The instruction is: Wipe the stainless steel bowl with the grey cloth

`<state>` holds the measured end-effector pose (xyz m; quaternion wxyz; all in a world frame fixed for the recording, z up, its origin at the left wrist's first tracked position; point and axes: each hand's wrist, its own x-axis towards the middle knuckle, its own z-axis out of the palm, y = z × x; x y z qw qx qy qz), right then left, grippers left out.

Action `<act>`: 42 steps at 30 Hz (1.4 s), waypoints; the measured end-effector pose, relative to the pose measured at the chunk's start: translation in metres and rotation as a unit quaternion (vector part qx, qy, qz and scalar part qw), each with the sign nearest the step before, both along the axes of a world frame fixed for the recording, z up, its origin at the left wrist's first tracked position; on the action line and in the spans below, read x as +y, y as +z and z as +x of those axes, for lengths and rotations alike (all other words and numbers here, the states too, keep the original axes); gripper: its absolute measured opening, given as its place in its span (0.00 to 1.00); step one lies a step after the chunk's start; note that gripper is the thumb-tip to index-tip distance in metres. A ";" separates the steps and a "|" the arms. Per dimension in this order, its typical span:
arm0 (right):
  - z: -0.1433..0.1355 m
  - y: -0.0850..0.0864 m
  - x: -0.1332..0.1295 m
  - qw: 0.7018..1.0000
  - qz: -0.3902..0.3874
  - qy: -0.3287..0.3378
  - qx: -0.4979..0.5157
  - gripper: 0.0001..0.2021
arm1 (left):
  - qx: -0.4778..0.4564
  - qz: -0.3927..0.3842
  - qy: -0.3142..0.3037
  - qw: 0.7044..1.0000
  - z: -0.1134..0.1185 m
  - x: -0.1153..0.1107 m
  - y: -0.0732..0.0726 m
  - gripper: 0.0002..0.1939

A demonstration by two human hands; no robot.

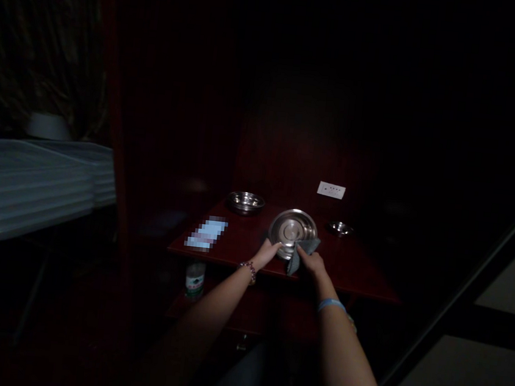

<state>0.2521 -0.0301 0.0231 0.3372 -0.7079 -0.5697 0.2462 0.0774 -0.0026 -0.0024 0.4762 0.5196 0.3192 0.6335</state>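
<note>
A round, shiny metal bowl (291, 226) is tilted up over the front of a dark red shelf, its inside facing me. My left hand (267, 253) grips its lower left rim, thumb on the inner side. A grey-blue cloth (306, 247) is bunched in my right hand (312, 261) and touches the bowl's lower right part. Behind on the left, a few similar metal bowls (245, 201) appear nested on the shelf (229, 240). A smaller metal dish (341, 229) stands at the right. The fingers behind the bowl and cloth are hidden.
A pixelated bright rectangle (207, 233) lies at the shelf's left. A labelled plastic bottle (195, 280) stands on the lower level. A white socket plate (331, 190) is on the back wall. Stacked translucent lids or trays (23, 187) stand far left. The surroundings are dark.
</note>
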 end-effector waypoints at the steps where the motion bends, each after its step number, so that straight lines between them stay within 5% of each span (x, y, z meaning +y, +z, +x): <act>1: -0.001 0.001 0.000 1.000 -0.013 0.000 -0.011 0.31 | -0.006 -0.003 0.005 1.000 0.000 0.001 -0.001 0.21; 30: -0.012 0.012 -0.011 0.998 -0.043 -0.009 -0.043 0.34 | 0.007 -0.033 0.041 0.999 0.000 -0.011 0.013 0.15; 42: -0.014 0.014 -0.016 0.999 -0.028 -0.009 -0.041 0.33 | -0.064 -0.022 0.025 0.997 0.002 -0.009 0.010 0.16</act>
